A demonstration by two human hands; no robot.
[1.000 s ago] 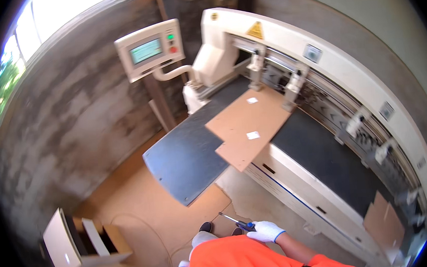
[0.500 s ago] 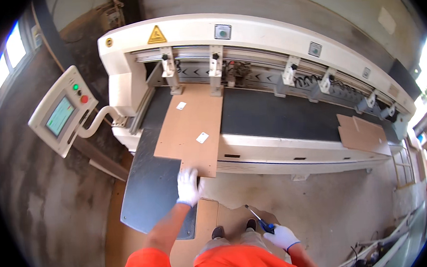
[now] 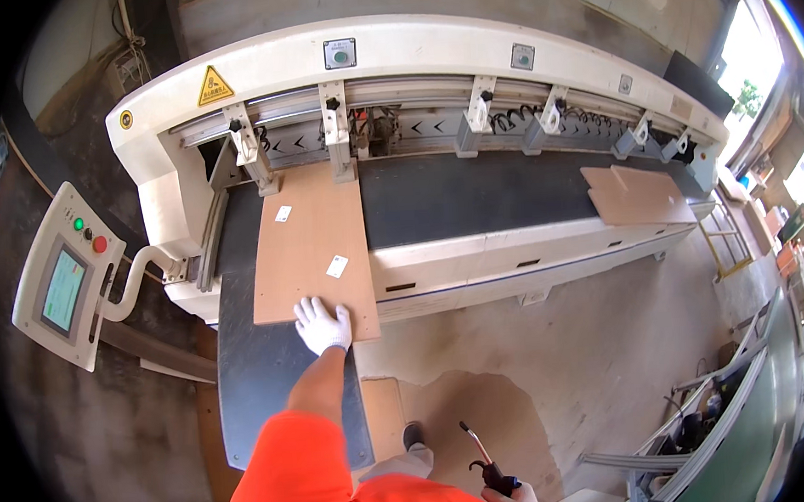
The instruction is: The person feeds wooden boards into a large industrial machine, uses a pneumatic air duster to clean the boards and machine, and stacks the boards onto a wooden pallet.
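A light-brown wooden panel (image 3: 305, 248) with two white labels lies on the dark table of a long white machine (image 3: 476, 256). Its far end sits beneath two pressing clamps (image 3: 338, 140). My left hand (image 3: 324, 327), in a white glove, rests on the panel's near part with the fingers spread. At the lower edge, my gloved right hand (image 3: 520, 501) grips an air blow gun (image 3: 492, 473). The gun's thin metal nozzle points up and to the left, above the floor. The lower part of this hand is cut off by the picture's edge.
At left, a control panel (image 3: 65, 276) with a screen and buttons stands out on a curved arm. Other brown panels (image 3: 636, 193) lie on the machine's right end. A metal frame (image 3: 698, 417) with a green surface stands at lower right. More clamps line the beam.
My left hand has shifted onto the panel, its fingers now spread over the surface. My right hand has moved lower with the blow gun. The whole view has turned to the right.
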